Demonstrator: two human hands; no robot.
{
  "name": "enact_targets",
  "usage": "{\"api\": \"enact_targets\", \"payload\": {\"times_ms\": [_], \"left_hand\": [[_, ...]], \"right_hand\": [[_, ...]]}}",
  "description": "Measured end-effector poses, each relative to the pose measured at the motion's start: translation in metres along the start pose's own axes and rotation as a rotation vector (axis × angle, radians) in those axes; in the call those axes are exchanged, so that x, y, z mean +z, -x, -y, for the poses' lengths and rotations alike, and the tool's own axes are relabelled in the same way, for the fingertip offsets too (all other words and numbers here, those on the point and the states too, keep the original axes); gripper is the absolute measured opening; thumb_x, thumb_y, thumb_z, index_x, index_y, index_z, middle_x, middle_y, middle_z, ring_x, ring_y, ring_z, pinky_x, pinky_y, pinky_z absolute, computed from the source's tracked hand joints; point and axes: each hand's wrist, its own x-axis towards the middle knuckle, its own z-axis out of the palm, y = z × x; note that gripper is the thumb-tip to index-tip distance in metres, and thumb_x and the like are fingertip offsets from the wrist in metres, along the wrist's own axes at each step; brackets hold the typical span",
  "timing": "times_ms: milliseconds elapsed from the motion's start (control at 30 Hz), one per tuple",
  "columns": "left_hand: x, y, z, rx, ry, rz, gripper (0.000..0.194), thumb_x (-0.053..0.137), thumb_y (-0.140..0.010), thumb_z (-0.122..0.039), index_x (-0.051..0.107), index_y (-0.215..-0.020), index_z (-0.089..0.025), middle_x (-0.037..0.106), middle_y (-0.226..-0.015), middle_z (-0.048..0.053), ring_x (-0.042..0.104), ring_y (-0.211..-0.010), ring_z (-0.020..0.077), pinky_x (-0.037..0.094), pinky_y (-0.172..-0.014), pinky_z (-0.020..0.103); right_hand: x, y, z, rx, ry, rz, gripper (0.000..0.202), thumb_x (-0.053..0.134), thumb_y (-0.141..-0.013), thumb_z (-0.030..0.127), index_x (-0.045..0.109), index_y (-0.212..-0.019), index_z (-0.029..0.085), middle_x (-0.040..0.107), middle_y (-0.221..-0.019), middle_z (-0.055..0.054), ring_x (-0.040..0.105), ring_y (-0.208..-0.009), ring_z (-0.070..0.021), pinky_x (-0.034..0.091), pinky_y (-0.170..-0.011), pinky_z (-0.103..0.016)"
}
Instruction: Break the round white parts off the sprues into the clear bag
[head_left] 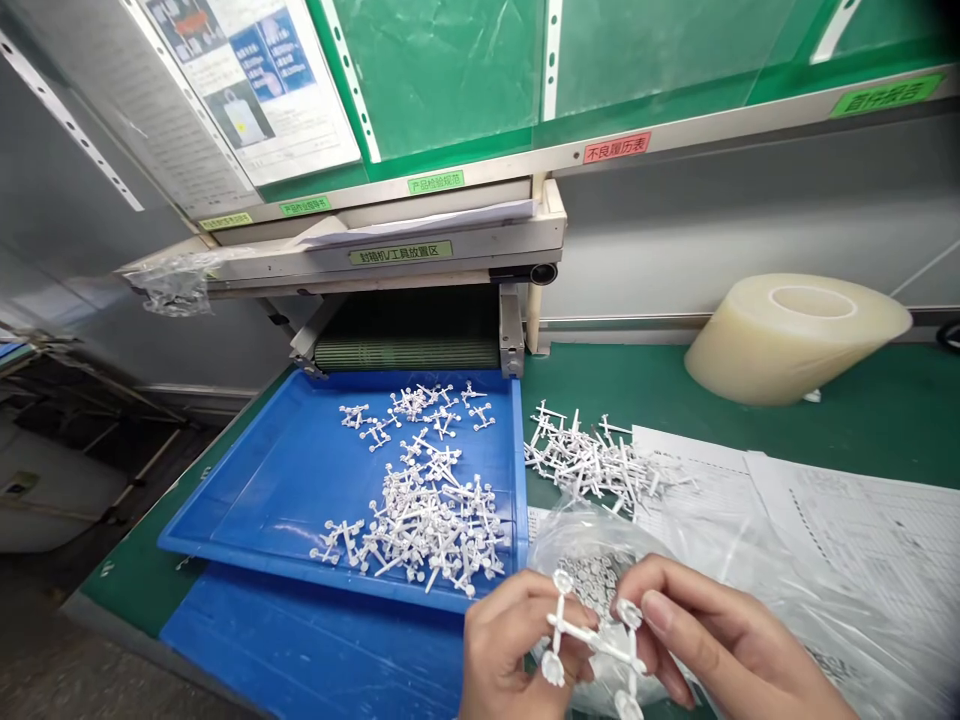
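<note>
Close to the camera, my left hand [504, 640] grips a small white plastic H-shaped part [611, 648] with round, flower-like ends. The fingers of my right hand [712, 630] pinch one of those round ends on its right side. Just behind my hands lies a clear plastic bag [577, 530] holding many small pale pieces. To the left, a blue tray [247, 490] bears scattered and heaped white parts [431, 530] of similar shape. Right of the tray is a loose pile of white plastic sticks [585, 455] on the green table.
A conveyor end [405, 352] meets the back of the tray. A shelf [450, 250] with papers sits above it. At the back right stands a big roll of clear tape or film [795, 340]. Printed sheets [862, 510] lie on the green tabletop [600, 375], partly under plastic.
</note>
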Motion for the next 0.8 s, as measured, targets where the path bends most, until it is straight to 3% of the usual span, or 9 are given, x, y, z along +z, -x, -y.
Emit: {"api": "enact_targets", "payload": {"times_ms": [133,300,400,533,600,667,800], "left_hand": [[0.000,0.000,0.001,0.039,-0.016,0.013,0.007,0.070,-0.072,-0.024,0.077,-0.070,-0.025,0.063,-0.059,0.005,0.051,-0.038,0.0113,0.042,-0.039,0.022],[0.001,0.000,0.001,0.049,-0.018,0.020,0.012,0.068,-0.075,-0.033,0.077,-0.072,-0.025,0.062,-0.058,0.005,0.049,-0.039,0.0111,0.041,-0.039,0.021],[0.001,0.001,0.000,0.123,-0.068,0.038,0.016,0.065,-0.077,-0.037,0.077,-0.078,-0.027,0.064,-0.061,0.007,0.053,-0.044,0.0135,0.042,-0.043,0.022],[0.001,0.000,-0.003,0.244,-0.124,0.005,0.014,0.064,-0.078,-0.033,0.075,-0.087,-0.032,0.068,-0.065,0.008,0.059,-0.053,0.0166,0.045,-0.051,0.024],[0.000,-0.001,-0.004,0.246,-0.153,-0.001,0.015,0.064,-0.079,-0.033,0.075,-0.087,-0.032,0.069,-0.066,0.008,0.060,-0.054,0.0173,0.046,-0.052,0.025],[-0.002,-0.002,-0.003,0.186,-0.174,0.012,0.014,0.064,-0.079,-0.033,0.077,-0.082,-0.029,0.068,-0.065,0.008,0.059,-0.051,0.0166,0.045,-0.049,0.024],[-0.005,0.000,0.002,-0.017,-0.138,0.037,0.009,0.069,-0.073,-0.027,0.077,-0.072,-0.023,0.063,-0.062,0.006,0.049,-0.039,0.0108,0.039,-0.038,0.021]], "right_hand": [[-0.001,-0.002,-0.001,0.017,-0.033,0.042,0.040,0.052,-0.079,0.059,0.057,-0.069,0.021,0.048,-0.055,0.003,0.040,-0.047,-0.0107,0.033,-0.048,-0.023],[-0.001,-0.001,-0.001,0.015,-0.065,0.051,0.043,0.052,-0.078,0.061,0.056,-0.069,0.020,0.046,-0.055,0.004,0.036,-0.047,-0.0093,0.029,-0.048,-0.023],[0.000,-0.001,-0.001,0.013,-0.085,0.061,0.043,0.059,-0.074,0.061,0.053,-0.066,0.019,0.039,-0.052,0.006,0.030,-0.047,-0.0082,0.022,-0.045,-0.021],[0.004,-0.003,-0.004,0.182,-0.355,0.224,0.043,0.065,-0.072,0.056,0.045,-0.063,0.019,0.034,-0.045,0.010,0.019,-0.040,-0.0042,0.012,-0.041,-0.020],[0.006,-0.004,-0.005,0.237,-0.438,0.245,0.042,0.068,-0.070,0.054,0.045,-0.063,0.019,0.035,-0.045,0.010,0.016,-0.039,-0.0035,0.011,-0.041,-0.020],[0.007,-0.004,-0.006,0.192,-0.374,0.137,0.042,0.069,-0.068,0.055,0.049,-0.062,0.019,0.039,-0.046,0.008,0.021,-0.040,-0.0043,0.016,-0.041,-0.019],[0.007,0.001,-0.011,-0.100,-0.005,-0.217,0.029,0.069,-0.069,0.051,0.065,-0.065,0.023,0.058,-0.059,0.000,0.050,-0.055,-0.0147,0.039,-0.051,-0.024]]}}
